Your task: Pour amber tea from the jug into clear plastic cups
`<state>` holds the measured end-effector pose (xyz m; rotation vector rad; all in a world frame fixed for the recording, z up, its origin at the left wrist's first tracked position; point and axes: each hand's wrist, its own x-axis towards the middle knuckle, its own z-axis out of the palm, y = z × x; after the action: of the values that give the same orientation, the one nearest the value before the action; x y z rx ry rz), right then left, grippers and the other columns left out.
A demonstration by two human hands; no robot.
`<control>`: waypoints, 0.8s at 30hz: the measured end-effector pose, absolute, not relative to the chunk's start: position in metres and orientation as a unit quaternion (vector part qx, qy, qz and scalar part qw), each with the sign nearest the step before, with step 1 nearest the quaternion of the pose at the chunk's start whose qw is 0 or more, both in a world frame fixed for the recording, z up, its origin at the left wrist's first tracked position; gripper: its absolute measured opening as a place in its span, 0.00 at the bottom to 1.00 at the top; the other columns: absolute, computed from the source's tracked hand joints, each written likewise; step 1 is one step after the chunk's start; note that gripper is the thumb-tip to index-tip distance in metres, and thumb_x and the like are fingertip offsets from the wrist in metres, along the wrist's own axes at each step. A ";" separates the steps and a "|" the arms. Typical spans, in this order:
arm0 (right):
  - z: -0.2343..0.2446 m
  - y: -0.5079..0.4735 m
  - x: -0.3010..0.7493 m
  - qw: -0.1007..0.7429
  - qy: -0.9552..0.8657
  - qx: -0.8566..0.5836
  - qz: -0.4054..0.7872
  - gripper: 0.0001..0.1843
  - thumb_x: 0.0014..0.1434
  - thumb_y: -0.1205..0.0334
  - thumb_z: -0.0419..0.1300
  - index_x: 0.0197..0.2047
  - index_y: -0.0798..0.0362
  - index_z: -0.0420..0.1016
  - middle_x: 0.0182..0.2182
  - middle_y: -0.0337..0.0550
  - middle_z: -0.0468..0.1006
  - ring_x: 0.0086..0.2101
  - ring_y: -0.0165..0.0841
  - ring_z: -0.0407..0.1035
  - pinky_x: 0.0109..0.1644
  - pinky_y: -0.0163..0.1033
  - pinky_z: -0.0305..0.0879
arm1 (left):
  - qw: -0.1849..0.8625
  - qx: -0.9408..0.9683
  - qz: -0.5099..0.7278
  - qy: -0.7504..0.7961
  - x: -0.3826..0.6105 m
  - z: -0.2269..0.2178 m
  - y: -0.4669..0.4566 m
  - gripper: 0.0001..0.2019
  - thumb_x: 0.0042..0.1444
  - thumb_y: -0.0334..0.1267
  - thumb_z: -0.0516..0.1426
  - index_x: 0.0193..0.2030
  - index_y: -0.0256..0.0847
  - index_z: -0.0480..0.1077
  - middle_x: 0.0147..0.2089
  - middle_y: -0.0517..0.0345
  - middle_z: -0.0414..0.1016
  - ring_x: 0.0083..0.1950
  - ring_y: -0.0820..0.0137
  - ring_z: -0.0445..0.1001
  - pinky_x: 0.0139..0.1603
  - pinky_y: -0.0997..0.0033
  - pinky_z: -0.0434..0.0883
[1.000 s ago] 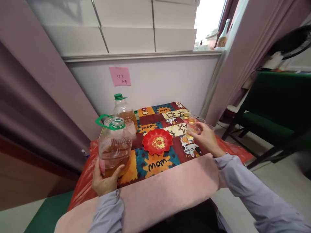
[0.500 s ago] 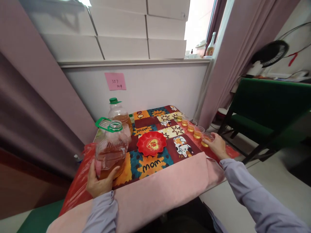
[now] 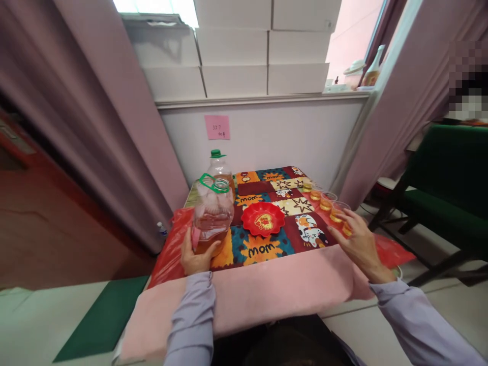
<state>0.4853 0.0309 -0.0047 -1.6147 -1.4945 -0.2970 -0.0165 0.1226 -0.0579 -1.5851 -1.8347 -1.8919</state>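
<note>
My left hand (image 3: 198, 256) is wrapped round the lower side of a clear plastic jug (image 3: 213, 216). The jug stands uncapped, with a green handle ring at its neck and amber liquid inside. Along the table's right side runs a row of small clear cups with yellow liquid. My right hand (image 3: 358, 246) is over the near end of that row, thumb and fingers apart. Its fingers partly hide the nearest cup (image 3: 346, 230); whether they touch it is hard to see. Just beyond is another cup (image 3: 337, 213).
A red scalloped plate (image 3: 263, 207) lies mid-table on a patterned mat (image 3: 316, 239). Behind the held jug stands a second jug (image 3: 218, 165) with a green cap. Pink cloth (image 3: 274, 290) covers the front edge; red plastic sheeting (image 3: 170, 256) lies at the left. A green chair (image 3: 442, 168) stands right.
The view has swung left, so the table sits further right. My right hand has loosened from the nearest cup, its fingers now spread above it. My left hand stays on the jug.
</note>
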 end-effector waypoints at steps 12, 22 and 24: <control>0.059 0.080 0.353 0.483 -0.672 -0.551 0.107 0.16 0.66 0.44 0.66 0.47 0.45 0.87 0.53 0.51 0.89 0.58 0.50 0.81 0.60 0.55 0.79 | 0.035 -0.532 -0.596 -0.601 -0.023 -0.069 0.120 0.53 0.44 0.60 0.77 0.74 0.40 0.71 0.70 0.33 0.78 0.71 0.45 0.78 0.74 0.45 0.73; 0.082 0.161 0.280 0.393 -0.764 -0.504 0.092 0.10 0.70 0.57 0.66 0.51 0.48 0.86 0.49 0.48 0.89 0.48 0.41 0.83 0.56 0.45 0.77 | 0.047 -0.541 -0.593 -0.595 -0.019 -0.066 0.114 0.53 0.44 0.58 0.78 0.75 0.43 0.70 0.70 0.35 0.79 0.70 0.44 0.79 0.73 0.44 0.73; 0.089 0.182 0.263 0.314 -0.800 -0.507 0.068 0.12 0.73 0.59 0.64 0.55 0.48 0.86 0.51 0.48 0.88 0.49 0.40 0.83 0.55 0.43 0.75 | 0.051 -0.539 -0.591 -0.598 -0.019 -0.064 0.113 0.52 0.44 0.58 0.78 0.75 0.43 0.70 0.70 0.35 0.78 0.70 0.45 0.79 0.73 0.44 0.73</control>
<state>0.2629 0.1824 0.0887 -1.3373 -2.1077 0.1805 -0.0194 0.1132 -0.0644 -1.6409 -1.8186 -1.7999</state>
